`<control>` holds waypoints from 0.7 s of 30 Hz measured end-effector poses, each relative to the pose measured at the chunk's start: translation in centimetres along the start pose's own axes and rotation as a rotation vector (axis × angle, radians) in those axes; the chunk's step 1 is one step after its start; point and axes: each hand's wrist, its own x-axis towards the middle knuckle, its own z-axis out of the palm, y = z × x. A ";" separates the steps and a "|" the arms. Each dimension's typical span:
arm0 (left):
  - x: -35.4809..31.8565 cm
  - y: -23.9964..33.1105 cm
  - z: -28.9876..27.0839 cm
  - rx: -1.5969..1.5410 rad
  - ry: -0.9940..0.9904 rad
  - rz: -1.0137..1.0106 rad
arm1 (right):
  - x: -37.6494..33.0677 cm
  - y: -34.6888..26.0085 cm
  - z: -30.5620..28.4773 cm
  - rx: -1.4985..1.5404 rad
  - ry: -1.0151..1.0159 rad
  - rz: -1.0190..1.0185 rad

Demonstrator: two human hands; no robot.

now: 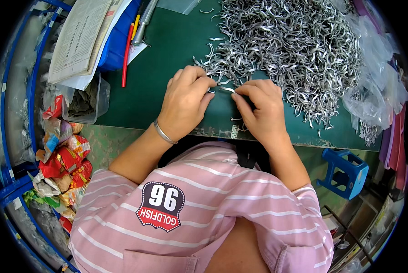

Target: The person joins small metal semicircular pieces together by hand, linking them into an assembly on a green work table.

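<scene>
A large heap of small curved silver metal pieces (pixel 290 50) covers the far right of the green tabletop, with strays along its near edge. My right hand (pixel 263 107) pinches one curved metal piece (pixel 228 89) between thumb and index finger, its free end pointing left. Opposite it, my left hand (pixel 183 102) is closed in a pinch, and a bit of another silver piece (pixel 210 92) shows at its fingertips, mostly hidden by them. The two hands are a short gap apart, just in front of the heap. A metal bangle (pixel 163 133) circles my left wrist.
At left lie a blue bin (pixel 118 45) with papers (pixel 79 38) on it, a red pen (pixel 127 57), a grey-handled tool (pixel 143 25) and a clear plastic tub (pixel 103 102). Clear plastic bags (pixel 372 73) edge the heap. A blue stool (pixel 345 173) stands on the floor at right.
</scene>
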 end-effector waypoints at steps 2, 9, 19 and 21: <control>0.0 -0.3 -0.1 0.031 0.004 0.002 | -0.1 0.2 -0.3 0.062 0.010 0.006; 0.2 1.0 0.0 -0.528 -0.031 -0.201 | -0.3 0.7 -0.2 0.155 0.072 -0.178; -0.6 0.7 1.1 -0.565 0.044 -0.191 | -1.3 0.7 0.5 0.473 0.086 0.015; -0.6 0.8 1.1 -0.534 0.059 -0.163 | -1.3 0.6 0.5 0.465 0.085 0.024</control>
